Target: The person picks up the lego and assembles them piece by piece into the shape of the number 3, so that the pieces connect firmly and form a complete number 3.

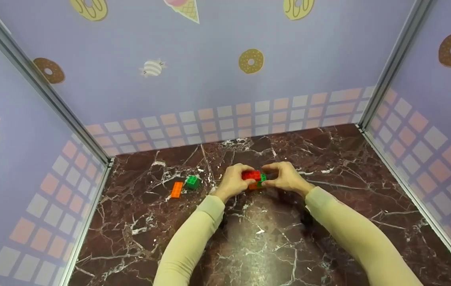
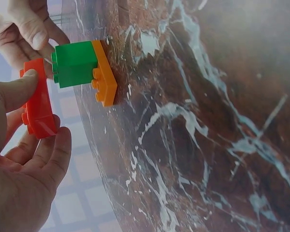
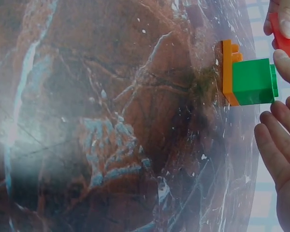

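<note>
I see my left hand pinching a red brick by its long sides. My right hand steadies a green brick on an orange plate, mid-table. They look light, hard and slick, so I'd hold the flat sides.

A flat red brick is pinched in the left hand, just above a green block. That block is stacked on a flat orange plate resting on the marble table, steadied by the right hand.
</note>
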### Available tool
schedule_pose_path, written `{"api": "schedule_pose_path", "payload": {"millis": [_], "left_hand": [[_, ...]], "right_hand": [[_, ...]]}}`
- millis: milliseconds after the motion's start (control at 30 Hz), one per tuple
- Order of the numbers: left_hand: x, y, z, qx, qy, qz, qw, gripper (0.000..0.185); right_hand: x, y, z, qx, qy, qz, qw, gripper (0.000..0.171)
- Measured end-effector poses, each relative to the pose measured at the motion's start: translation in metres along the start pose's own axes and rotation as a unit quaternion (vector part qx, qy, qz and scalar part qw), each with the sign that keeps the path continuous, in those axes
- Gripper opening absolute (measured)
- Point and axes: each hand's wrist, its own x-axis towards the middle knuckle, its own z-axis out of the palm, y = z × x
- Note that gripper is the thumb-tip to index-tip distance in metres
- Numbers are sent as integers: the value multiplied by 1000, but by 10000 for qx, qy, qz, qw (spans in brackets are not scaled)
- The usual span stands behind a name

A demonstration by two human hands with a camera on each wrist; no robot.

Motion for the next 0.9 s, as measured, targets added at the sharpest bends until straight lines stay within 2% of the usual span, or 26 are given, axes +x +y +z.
{"api": "schedule_pose_path", "payload": {"millis": [133,300,633,900], "left_hand": [[4,2,3,59,-115,-73,9999,36],[7,4,8,75,-100,24,9999,35],[13,7,14,-1,-84,134,9999,34],[13,1,14,-15,5,44,10000,35]], "right_hand": [[0,-1,-1,-21,77,-167,9998,56],[1,-2,-1,-80,171,-255,9995,51],[2,4,1,18,370,-705,9968,38],[1,7,3,10,468,-689,9965,38]]}}
